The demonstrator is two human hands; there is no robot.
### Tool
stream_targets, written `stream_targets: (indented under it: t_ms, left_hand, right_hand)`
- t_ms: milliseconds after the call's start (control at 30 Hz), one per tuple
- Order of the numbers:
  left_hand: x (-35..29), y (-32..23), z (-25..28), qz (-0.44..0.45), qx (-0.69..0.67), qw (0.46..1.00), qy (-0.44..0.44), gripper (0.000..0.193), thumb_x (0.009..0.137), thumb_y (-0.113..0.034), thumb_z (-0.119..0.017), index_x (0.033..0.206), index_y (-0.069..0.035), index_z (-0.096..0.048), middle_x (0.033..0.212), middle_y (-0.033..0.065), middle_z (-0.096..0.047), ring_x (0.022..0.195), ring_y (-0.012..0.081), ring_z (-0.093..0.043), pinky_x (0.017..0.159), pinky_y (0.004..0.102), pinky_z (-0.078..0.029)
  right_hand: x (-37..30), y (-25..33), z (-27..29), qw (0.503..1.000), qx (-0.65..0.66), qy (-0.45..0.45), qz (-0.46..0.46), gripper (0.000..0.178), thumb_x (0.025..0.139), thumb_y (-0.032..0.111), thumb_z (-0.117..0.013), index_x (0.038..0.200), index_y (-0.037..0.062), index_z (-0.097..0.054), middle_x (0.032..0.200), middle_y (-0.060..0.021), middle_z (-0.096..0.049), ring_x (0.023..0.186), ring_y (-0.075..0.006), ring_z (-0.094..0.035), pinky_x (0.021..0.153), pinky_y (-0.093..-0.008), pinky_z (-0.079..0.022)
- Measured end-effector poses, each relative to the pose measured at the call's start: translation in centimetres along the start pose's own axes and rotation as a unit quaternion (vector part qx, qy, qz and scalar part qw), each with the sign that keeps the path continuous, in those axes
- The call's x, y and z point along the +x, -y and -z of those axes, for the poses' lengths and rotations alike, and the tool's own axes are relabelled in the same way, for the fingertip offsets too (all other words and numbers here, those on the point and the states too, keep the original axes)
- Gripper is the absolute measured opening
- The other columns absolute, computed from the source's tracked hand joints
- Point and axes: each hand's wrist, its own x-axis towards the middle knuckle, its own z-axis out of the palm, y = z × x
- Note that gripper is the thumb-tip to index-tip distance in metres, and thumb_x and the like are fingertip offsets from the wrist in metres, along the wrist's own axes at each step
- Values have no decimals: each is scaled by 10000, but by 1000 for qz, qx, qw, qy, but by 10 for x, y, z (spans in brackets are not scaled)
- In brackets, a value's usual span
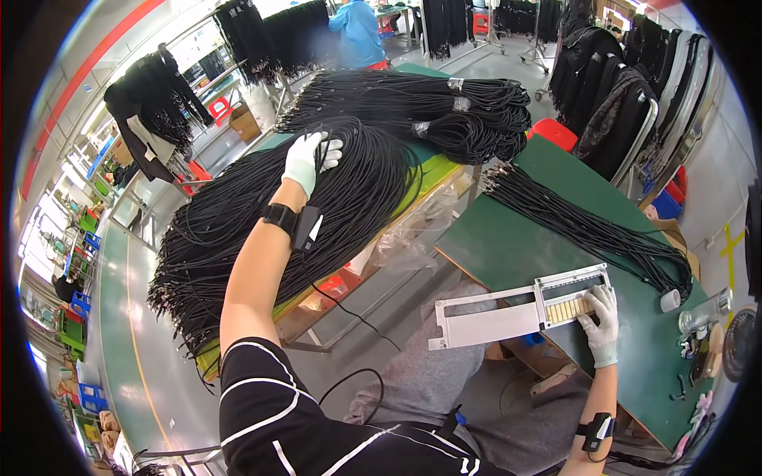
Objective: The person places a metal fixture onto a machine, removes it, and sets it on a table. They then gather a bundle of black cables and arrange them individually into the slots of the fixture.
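My left hand [309, 162], in a white glove, reaches out over a big heap of black cables [317, 214] on the table to the left. Its fingers close around a few strands at the top of the heap. Over the green table's edge lies a long white frame-like fixture [488, 324], with a row of yellowish blocks [567, 311] in its right part. My right hand [601, 324], also gloved, grips the fixture's right end, fingers bent beside the blocks. How firmly it holds is partly hidden.
Tied cable bundles [468, 119] lie behind the heap. A sheaf of cables [587, 218] crosses the green table [508, 246]. A white roll [670, 300], a glass jar [705, 311] and a small fan [740, 345] are at the right. A person in blue [359, 33] stands far back.
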Motion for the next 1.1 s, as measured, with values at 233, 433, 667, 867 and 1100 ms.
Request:
stream_targets:
  t_ms: [233, 433, 667, 867, 1100]
  left_hand:
    - [-2, 3, -1, -30, 12, 999, 17, 235, 1018, -187, -541, 1182, -20, -565, 1080, 208, -715, 809, 253, -714, 678, 328, -594]
    - [2, 5, 5, -35, 14, 999, 17, 244, 1019, -162, -524, 1221, -26, -536, 1119, 213, -704, 850, 262, -721, 707, 339, -605]
    - [2, 4, 3, -26, 20, 999, 29, 246, 1022, -180, -523, 1223, -39, -536, 1114, 209, -711, 850, 250, -718, 702, 333, -603]
    - [11, 0, 8, -8, 62, 998, 14, 231, 995, -216, -597, 1161, -57, -575, 984, 131, -717, 665, 179, -650, 566, 291, -525]
    - [14, -20, -28, 56, 532, 845, -17, 306, 907, -260, -725, 1116, -44, -672, 940, 88, -717, 660, 199, -625, 614, 324, -500]
  right_hand:
    - [1, -2, 2, 1000, -12, 12, 11, 508, 817, 366, -750, 1210, 50, -697, 1363, -167, -608, 1368, -377, -469, 1202, -501, -284]
    - [2, 1, 1, 1000, -1, 11, 6, 478, 833, 356, -731, 1200, 51, -699, 1355, -164, -612, 1367, -376, -471, 1201, -500, -286]
    - [0, -3, 4, 1000, 1, 22, 13, 478, 840, 302, -721, 1236, 36, -683, 1392, -180, -591, 1404, -393, -432, 1220, -504, -250]
    - [2, -2, 4, 1000, -2, 28, 8, 470, 843, 297, -718, 1232, 35, -685, 1390, -178, -593, 1401, -390, -436, 1222, -507, -245]
    - [-1, -1, 7, 1000, 3, 27, -1, 450, 847, 270, -711, 1230, 34, -687, 1388, -179, -593, 1401, -386, -438, 1223, -507, -242]
